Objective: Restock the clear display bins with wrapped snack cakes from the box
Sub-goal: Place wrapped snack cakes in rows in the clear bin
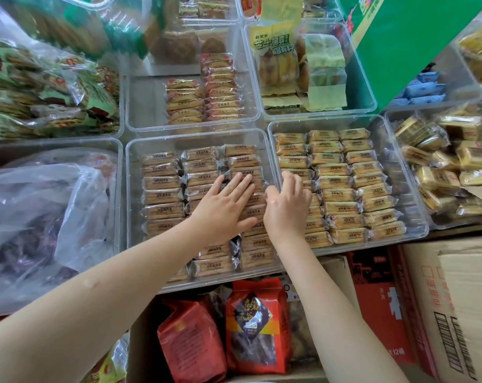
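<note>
Two clear display bins sit side by side, the left bin [129,189] and the right bin [405,189], each filled with rows of wrapped golden snack cakes [342,189]. My left hand [223,205] lies flat with straight fingers on the cakes in the left bin's right-hand rows. My right hand [286,205] reaches over the wall between the bins, its fingers curled down onto the left column of cakes in the right bin. Whether it grips a cake is hidden by the fingers.
More clear bins of other snacks stand behind [193,125] and to the right [438,172]. Plastic bags [41,205] fill the left. A green carton [405,51] leans at the back right. Red snack bags [256,327] and cardboard boxes [460,313] sit below the bins.
</note>
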A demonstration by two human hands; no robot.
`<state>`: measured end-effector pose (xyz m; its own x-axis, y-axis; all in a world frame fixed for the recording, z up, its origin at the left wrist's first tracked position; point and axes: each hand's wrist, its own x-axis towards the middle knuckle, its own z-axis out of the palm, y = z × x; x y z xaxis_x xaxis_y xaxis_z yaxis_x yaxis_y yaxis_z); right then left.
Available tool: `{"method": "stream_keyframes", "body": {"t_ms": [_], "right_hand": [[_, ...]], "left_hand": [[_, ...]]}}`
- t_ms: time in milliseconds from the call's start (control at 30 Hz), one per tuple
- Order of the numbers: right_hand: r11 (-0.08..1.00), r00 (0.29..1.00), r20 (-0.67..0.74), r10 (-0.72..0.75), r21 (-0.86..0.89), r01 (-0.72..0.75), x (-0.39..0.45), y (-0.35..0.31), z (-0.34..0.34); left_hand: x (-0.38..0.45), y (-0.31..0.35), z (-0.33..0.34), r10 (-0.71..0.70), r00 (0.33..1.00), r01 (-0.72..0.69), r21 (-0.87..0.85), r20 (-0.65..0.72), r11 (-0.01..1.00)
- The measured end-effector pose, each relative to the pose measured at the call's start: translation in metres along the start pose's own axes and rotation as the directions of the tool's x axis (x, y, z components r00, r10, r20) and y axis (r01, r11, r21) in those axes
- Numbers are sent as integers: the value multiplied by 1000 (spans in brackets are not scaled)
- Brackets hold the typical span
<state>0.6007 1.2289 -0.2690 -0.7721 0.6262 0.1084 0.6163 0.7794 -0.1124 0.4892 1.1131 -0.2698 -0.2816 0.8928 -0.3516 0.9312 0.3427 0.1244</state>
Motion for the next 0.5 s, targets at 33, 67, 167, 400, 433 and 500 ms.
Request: {"method": "stream_keyframes", "body": {"t_ms": [33, 67, 167, 400, 433, 500], "right_hand": [[1000, 999, -51, -10, 17, 11, -1, 2, 1], [999, 995, -102, -21, 24, 24, -3, 4, 1], [998, 979, -199, -43, 26, 49, -7, 5, 1], [999, 996, -88, -26, 31, 29, -5, 4, 0], [999, 996, -83, -21, 38, 24, -5, 5, 0], [998, 995, -96, -18, 65, 24, -9, 7, -1]], "left_hand": [[0, 1, 0, -1, 1000, 1, -3, -8, 1000], [-1, 2, 1, -2, 1000, 2, -9, -16, 1000], [0, 4, 4, -4, 999, 3, -4, -33, 1000], [5, 15, 9, -53, 998, 55, 52, -35, 997], [4, 15, 9, -52, 998, 54, 50, -38, 997], [1, 12, 9, -45, 997, 47, 36, -55, 998]]}}
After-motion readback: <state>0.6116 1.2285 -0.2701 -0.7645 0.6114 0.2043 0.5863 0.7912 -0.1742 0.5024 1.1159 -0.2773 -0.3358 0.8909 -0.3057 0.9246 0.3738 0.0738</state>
